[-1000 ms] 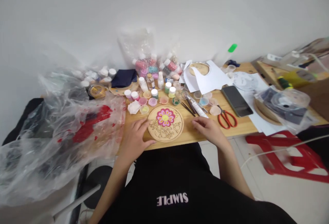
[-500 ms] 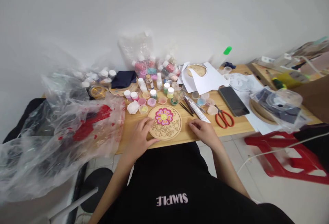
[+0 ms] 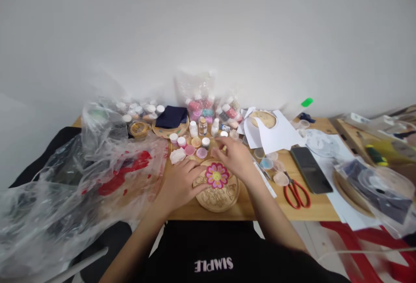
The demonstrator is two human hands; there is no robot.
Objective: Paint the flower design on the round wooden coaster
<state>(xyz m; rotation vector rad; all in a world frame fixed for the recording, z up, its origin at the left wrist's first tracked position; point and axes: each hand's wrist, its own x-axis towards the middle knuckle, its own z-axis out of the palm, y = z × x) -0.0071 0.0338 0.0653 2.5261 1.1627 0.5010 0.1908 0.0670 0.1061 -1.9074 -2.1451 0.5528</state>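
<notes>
Round wooden disc [image 3: 217, 194], with a pink and yellow flower filled in on its upper half and bare engraved outlines below, lies flat at the near edge of the wooden table [image 3: 312, 207], straight ahead of the person. The left hand [image 3: 180, 184] rests palm down at the disc's nine o'clock, fingers spread and loose, with the fingertips touching its rim. The right hand [image 3: 235, 158] reaches over the disc's one o'clock edge, and its fingers [image 3: 222, 145] are among the small paint pots [image 3: 195, 140] clustered at twelve o'clock. Blur hides whether those fingers are pinched on anything. A white tube [image 3: 267, 182] lies just beside the right wrist at the disc's three o'clock. Red-handled scissors [image 3: 296, 193] and a dark phone [image 3: 310, 171] lie farther out the same way. A crumpled clear plastic bag [image 3: 97, 179] with red print fills the nine o'clock side. Cut white paper [image 3: 279, 135] sits at two o'clock, and a folded navy cloth [image 3: 171, 117] at eleven.
</notes>
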